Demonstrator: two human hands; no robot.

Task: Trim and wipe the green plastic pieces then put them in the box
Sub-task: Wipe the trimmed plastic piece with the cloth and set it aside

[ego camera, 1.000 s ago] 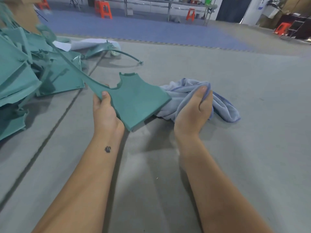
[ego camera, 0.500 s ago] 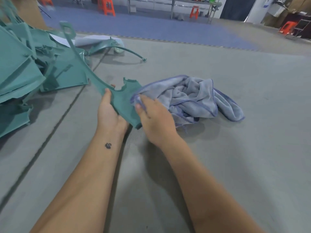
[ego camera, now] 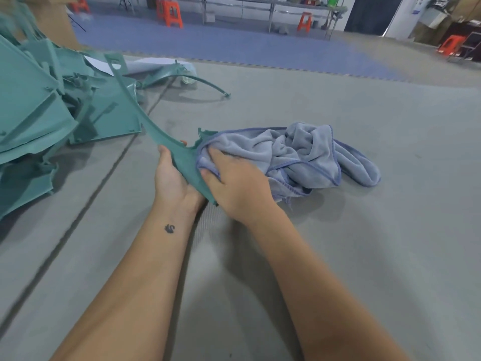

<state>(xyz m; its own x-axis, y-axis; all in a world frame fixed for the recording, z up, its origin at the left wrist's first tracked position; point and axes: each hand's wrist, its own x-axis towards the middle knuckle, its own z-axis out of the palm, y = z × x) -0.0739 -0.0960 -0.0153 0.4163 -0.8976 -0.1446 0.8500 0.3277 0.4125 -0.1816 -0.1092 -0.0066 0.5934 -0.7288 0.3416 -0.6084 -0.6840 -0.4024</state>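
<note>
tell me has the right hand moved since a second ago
Yes. The right hand went left, from beside the green piece onto it, pressing the cloth there.

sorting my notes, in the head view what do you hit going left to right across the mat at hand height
pile of green plastic pieces → left hand → held green piece → right hand → blue cloth

Orange plastic stools [ego camera: 170,12] sit way back on the blue floor mat [ego camera: 234,45], near a long metal counter [ego camera: 260,6].
</note>
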